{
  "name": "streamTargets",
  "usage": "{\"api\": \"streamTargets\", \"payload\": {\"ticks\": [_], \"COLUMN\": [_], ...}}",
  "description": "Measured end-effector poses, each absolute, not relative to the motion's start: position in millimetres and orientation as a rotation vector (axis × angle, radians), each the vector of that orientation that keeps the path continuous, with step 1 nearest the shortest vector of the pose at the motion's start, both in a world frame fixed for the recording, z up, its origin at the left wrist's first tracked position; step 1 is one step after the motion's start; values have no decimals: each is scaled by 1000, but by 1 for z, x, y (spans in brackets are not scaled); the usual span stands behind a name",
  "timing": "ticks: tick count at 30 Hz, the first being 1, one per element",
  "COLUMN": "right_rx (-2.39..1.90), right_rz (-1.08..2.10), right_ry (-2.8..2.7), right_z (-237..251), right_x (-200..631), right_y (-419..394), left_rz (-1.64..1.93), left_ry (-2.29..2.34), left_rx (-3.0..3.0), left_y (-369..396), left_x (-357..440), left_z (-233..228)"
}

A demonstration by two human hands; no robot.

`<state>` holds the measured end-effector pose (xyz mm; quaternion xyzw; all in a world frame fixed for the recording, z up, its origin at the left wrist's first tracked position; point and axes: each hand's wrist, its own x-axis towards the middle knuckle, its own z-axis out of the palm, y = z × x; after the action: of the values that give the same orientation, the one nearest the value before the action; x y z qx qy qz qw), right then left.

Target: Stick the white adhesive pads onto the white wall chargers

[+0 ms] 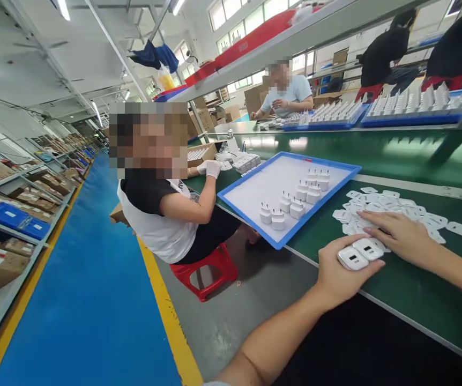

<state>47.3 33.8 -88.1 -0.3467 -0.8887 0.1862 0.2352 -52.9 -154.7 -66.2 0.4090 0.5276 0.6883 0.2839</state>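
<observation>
Side by side in my left hand (333, 279) are two white USB chargers (352, 258), their faces with dark port openings turned up. My fingers and thumb wrap around their sides, just over the table's front edge. My right hand (403, 236) lies with fingers stretched out at the near side of a heap of flat white plastic covers (411, 210). Its fingertips touch the heap and come close to the chargers; whether a cover is under them I cannot tell. A blue-rimmed tray (251, 187) to the left carries several white plug chargers (297, 209), pins up.
A co-worker in white gloves (214, 169) sits on a red stool (210, 271) at the left, handling small white parts. Across the green table (395, 276), another person (291, 99) works beside blue trays (419, 115) full of chargers. A metal shelf runs overhead.
</observation>
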Motion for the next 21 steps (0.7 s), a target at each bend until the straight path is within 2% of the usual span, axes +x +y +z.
{"api": "streamTargets", "payload": {"ticks": [5,11,21], "right_rx": [-936,-1034,-1108], "right_rz": [506,889,975], "right_ry": [-2420,-2209,-2049], "right_z": [-77,-50,-38], "right_x": [59,60,58], "right_y": [23,14,14], "left_rz": [1806,1771,1712], "left_ry": [1344,1304,1217], "left_rx": [975,1019,907], "left_y": [-155,-156,-147], "left_x": [-54,-58,-77], "left_z": [-64,-55,-44]}}
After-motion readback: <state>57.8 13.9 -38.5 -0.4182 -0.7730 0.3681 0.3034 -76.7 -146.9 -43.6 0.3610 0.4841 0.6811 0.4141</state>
